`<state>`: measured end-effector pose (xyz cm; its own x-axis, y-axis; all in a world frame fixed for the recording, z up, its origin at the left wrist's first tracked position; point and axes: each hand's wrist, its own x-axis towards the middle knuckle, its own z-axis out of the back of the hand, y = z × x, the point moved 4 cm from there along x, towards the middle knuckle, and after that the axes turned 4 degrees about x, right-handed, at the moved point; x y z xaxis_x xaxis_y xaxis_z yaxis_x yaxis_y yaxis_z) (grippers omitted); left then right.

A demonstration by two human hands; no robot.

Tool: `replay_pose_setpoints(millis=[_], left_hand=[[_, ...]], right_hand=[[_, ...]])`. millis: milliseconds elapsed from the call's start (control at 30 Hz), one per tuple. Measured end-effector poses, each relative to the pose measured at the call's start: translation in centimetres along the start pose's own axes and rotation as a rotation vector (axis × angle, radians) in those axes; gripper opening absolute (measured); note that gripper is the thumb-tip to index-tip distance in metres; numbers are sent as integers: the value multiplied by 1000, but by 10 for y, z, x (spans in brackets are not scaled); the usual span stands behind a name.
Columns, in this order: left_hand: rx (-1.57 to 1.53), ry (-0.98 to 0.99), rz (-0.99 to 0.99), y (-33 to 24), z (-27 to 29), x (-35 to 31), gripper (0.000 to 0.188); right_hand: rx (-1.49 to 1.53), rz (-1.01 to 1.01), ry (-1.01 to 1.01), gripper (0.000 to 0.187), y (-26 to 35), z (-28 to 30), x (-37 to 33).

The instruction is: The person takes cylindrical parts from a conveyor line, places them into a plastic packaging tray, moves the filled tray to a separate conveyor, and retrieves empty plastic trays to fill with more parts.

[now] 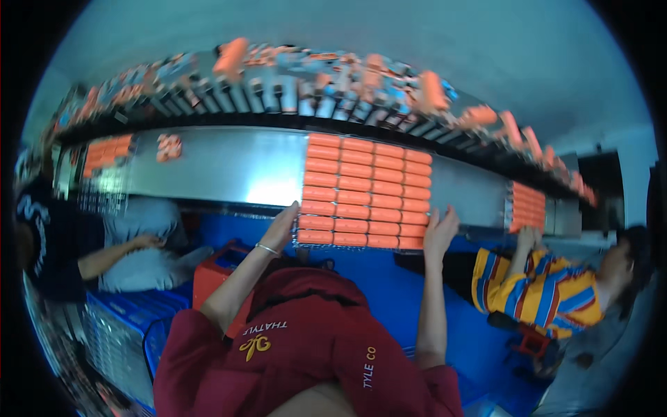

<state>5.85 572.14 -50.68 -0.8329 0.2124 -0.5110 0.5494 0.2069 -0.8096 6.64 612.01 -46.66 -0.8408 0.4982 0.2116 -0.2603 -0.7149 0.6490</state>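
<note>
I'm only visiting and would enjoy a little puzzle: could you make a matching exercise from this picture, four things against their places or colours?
1. Left hand
2. Right hand
3. Small orange cluster
4. Shirt at the far right

A. Yellow, blue and red stripes
B. At the right edge of the block of orange cylinders
C. On the metal bench, left of the block
D. At the block's left edge

Pairs: 1-D, 2-B, 3-C, 4-A

The metal worktable (215, 167) ran long before me, white glare (274, 192) pooled toward its front edge. Below that edge spread a bright blue floor (381, 281); off the right end, I saw a dark opening (602, 179) beside a pale bluish wall (636, 163).
</note>
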Motion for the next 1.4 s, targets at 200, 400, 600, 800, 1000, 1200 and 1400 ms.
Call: replay_pose_setpoints(millis=[200, 400, 600, 800, 1000, 1200, 1400], left_hand=[[285, -45, -58, -55, -58, 4, 63], [490, -143, -114, -84, -60, 36, 63], [911, 50, -442, -74, -116, 31, 38], [954, 423, -425, -80, -236, 51, 47], [1012, 958, -261, -76, -287, 62, 46], [1293, 1622, -285, -19, -330, -36, 38], [1383, 2165, 601, 123, -253, -208, 46]], right_hand=[[174, -178, 300, 52, -43, -22, 8], [370, -251, 208, 57, -40, -2, -49], [550, -542, -21, 54, -50, 72, -132], [478, -708, -419, 57, -66, 124, -196], [328, -971, -880, 57, 44, 109, -302], [252, -1454, -1208, 50, 163, 98, -439], [32, -1593, -1437, 47, 230, 93, -664]])
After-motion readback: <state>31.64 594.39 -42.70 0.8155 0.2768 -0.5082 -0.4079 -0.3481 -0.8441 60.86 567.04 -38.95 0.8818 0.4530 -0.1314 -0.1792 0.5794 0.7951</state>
